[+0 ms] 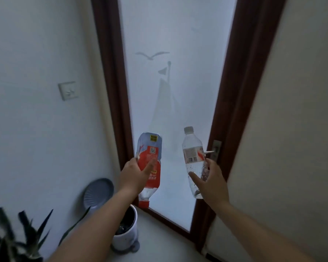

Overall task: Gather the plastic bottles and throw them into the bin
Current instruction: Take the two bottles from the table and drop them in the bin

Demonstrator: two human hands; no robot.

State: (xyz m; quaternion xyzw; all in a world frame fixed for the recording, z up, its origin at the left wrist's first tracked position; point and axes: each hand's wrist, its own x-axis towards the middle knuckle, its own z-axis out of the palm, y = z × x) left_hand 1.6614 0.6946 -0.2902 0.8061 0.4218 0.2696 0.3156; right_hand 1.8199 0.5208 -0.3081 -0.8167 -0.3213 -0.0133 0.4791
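Observation:
My left hand (133,175) grips a crushed plastic bottle with a red label (150,161), held upside down so its red cap points at the floor. My right hand (211,179) holds a clear plastic bottle with a grey cap (192,154) upright by its lower half. Both bottles are raised in front of a frosted glass door (170,82). A white cylindrical bin (126,232) stands on the floor below my left forearm, its opening dark, with something dark inside.
The door has a dark brown frame (240,95) and a metal handle (215,149) just right of the clear bottle. A light switch (68,90) sits on the left wall. A grey plate (98,192) leans against that wall, and a leafy plant (17,237) fills the bottom left.

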